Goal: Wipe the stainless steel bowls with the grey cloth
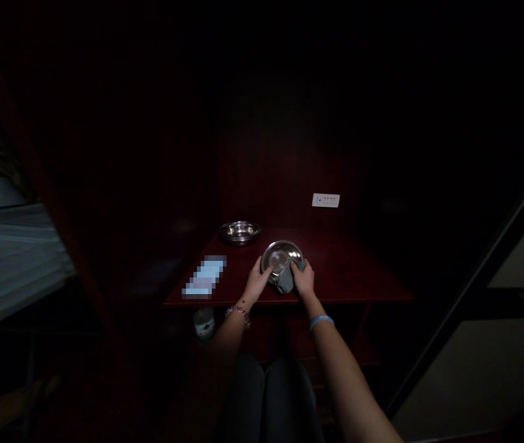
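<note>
A shiny steel bowl (281,253) is tilted toward me near the front edge of a dark red wooden table (358,277). My left hand (256,284) grips the bowl's left rim, fingers curled round it. My right hand (303,280) presses a grey cloth (286,280) against the bowl's lower right rim, fingers closed on the cloth. A beaded bracelet is on my left wrist and a light blue band on my right.
A second steel bowl (239,231) sits farther back on the left. A flat, blurred-out pale object (205,277) lies at the table's left front. A white socket plate (325,200) is on the back wall. A bottle (204,323) stands below the table edge.
</note>
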Demonstrator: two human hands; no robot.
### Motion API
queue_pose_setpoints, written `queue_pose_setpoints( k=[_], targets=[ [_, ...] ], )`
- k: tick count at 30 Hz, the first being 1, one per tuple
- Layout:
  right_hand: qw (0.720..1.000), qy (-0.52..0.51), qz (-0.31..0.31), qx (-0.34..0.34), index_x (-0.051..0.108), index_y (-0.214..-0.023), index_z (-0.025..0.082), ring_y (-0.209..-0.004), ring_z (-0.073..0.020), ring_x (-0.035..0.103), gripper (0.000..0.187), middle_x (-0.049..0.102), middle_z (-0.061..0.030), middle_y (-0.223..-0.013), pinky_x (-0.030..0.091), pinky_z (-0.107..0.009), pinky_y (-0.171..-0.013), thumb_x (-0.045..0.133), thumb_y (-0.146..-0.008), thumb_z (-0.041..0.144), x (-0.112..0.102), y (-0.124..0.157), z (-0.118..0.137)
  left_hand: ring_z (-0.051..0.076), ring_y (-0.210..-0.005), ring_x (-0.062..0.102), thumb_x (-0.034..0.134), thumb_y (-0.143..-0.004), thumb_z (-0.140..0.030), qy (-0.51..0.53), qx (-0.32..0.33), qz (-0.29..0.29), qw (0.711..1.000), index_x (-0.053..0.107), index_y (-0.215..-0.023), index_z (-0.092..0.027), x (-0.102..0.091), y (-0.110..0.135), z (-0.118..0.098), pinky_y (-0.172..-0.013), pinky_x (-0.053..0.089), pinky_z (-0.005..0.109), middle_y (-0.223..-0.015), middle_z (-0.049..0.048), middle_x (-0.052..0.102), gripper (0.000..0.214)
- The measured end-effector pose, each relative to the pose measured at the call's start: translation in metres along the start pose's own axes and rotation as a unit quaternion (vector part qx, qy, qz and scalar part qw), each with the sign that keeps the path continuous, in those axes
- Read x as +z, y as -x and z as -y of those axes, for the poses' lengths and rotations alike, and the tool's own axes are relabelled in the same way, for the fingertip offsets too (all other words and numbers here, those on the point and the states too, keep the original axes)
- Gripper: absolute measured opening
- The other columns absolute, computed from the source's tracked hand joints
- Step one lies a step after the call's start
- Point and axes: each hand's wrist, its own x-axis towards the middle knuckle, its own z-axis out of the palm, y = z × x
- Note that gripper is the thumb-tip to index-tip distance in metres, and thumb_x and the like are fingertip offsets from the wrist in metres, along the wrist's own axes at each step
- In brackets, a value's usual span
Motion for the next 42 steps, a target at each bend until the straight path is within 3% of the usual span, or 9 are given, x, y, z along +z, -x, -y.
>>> queue_pose_setpoints(
  k=[42],
  targets=[
    [1.000, 0.011, 0.006, 0.011, 0.060, -0.084, 0.020, -0.080, -0.0214, 0.065, 0.017, 0.070, -0.0065, -0.086, 0.046, -0.027, -0.071, 0.060, -0.076, 0.035, -0.0017, 0.0021, 0.0038, 0.022, -0.112, 0.058, 0.059, -0.076, -0.026, -0.007, 0.004, 0.000, 1.000, 0.054, -0.120, -0.017, -0.0006, 0.0012, -0.0012, -0.104, 0.039, 0.037, -0.116, 0.0076, 0.064, 0.045]
  ],
)
